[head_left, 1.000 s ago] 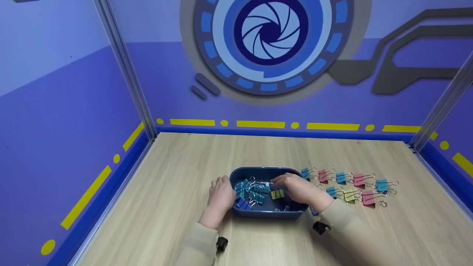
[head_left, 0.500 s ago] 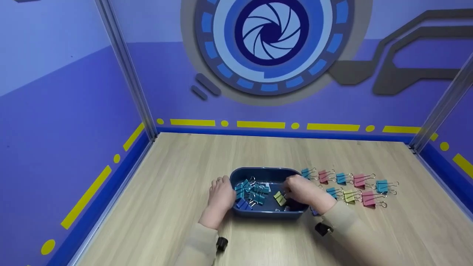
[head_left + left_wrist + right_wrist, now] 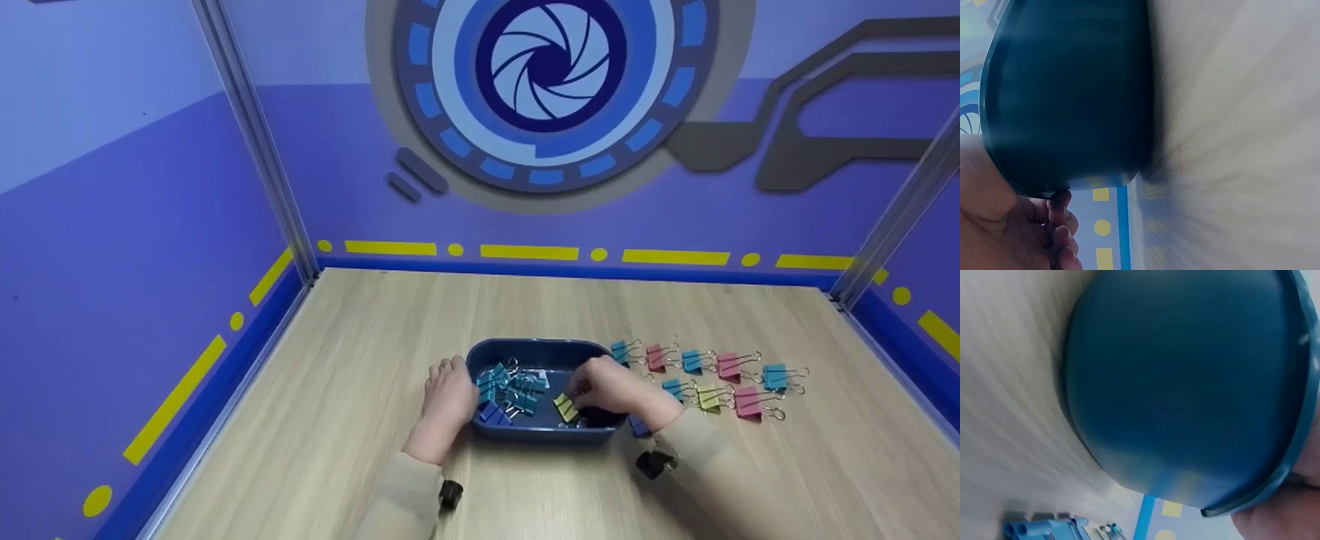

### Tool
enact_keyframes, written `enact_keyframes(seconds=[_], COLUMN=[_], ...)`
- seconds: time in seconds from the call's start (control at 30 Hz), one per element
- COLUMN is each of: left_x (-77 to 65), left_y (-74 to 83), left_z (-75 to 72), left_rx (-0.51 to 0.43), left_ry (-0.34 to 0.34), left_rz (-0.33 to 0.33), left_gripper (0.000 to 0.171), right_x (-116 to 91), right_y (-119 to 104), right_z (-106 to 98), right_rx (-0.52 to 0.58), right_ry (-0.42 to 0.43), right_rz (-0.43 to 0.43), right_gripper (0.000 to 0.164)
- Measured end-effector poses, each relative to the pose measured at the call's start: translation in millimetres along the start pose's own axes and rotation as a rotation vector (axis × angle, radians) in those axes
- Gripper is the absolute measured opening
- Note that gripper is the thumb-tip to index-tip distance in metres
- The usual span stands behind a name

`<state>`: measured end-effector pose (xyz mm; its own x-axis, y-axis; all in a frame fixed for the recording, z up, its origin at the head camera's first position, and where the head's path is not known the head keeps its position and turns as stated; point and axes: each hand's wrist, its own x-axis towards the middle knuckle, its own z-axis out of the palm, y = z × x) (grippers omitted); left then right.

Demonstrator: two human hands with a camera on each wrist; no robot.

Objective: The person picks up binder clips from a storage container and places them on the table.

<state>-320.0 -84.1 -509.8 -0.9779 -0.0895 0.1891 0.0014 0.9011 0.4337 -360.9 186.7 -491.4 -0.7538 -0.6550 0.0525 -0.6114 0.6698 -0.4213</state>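
Note:
A dark blue rectangular tub [image 3: 525, 433] sits on the table with its contents visible in the head view. My left hand [image 3: 451, 394] grips its left end; in the left wrist view the fingertips [image 3: 1067, 233] curl by the rim. Inside the tub, my right hand [image 3: 611, 386] pinches a yellow binder clip [image 3: 565, 407], which is tilted. Several teal binder clips [image 3: 525, 394] and a blue binder clip [image 3: 493, 413] are heaped at the tub's left side. The right wrist view shows mostly the tub's outer wall [image 3: 1179, 382], which hides the fingertips and the yellow clip.
Right of the tub, two rows of binder clips lie on the wooden table [image 3: 375, 330], among them a pink clip [image 3: 748, 403], a teal clip [image 3: 775, 377] and a yellow clip [image 3: 707, 397]. A blue clip [image 3: 640, 427] is partly hidden by my right forearm. Walls enclose the table.
My right fingers have moved from the tub's middle to its right part and taken hold of the yellow binder clip, which has turned and tilted. The left hand and tub have stayed put.

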Motion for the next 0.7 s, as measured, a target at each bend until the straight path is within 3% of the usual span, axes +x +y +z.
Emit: enact_keyframes(seconds=[0.2, 0.7], left_x=[-0.1, 0.9], left_y=[-0.6, -0.1], left_z=[0.2, 0.7], left_rx=[0.014, 0.01], left_ry=[0.026, -0.007], left_rz=[0.027, -0.001], left_gripper=[0.021, 0.023], right_x=[-1, -11], right_y=[3, 3], right_z=[1, -9], right_rx=[0.066, 0.145], right_ry=[0.058, 0.115], right_rz=[-0.044, 0.0], right_gripper=[0.008, 0.007])
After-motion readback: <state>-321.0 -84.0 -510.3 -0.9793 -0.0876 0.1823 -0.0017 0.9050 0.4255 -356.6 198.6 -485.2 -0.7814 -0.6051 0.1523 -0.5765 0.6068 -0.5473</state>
